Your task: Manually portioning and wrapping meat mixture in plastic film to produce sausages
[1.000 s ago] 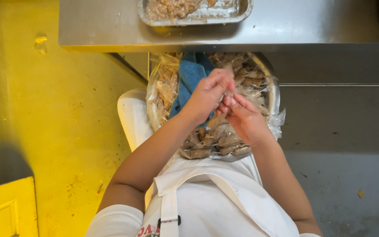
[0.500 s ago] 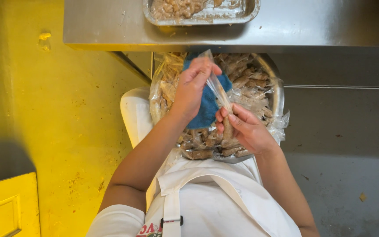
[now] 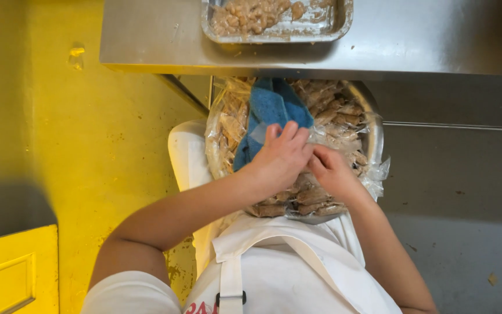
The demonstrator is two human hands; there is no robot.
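My left hand (image 3: 283,156) and my right hand (image 3: 331,170) meet fingertip to fingertip over a metal bowl (image 3: 374,132) lined with a clear plastic bag. The bowl holds several brown sweets in clear wrappers (image 3: 312,197). Both hands pinch a small clear-wrapped piece between them, and the fingers hide most of it. A blue cloth (image 3: 274,102) lies in the far part of the bowl, just beyond my left fingers. The bowl rests in front of my white apron (image 3: 297,261).
A steel table (image 3: 437,40) runs across the top, with a metal tray (image 3: 344,24) of brown pieces on it. A white seat (image 3: 186,157) shows under the bowl's left side. The floor is yellow (image 3: 88,151) on the left and grey on the right. A yellow box (image 3: 13,270) sits at the lower left.
My left hand had lifted a clear wrapper strip up over the bowl. It has come back down and closed against my right hand.
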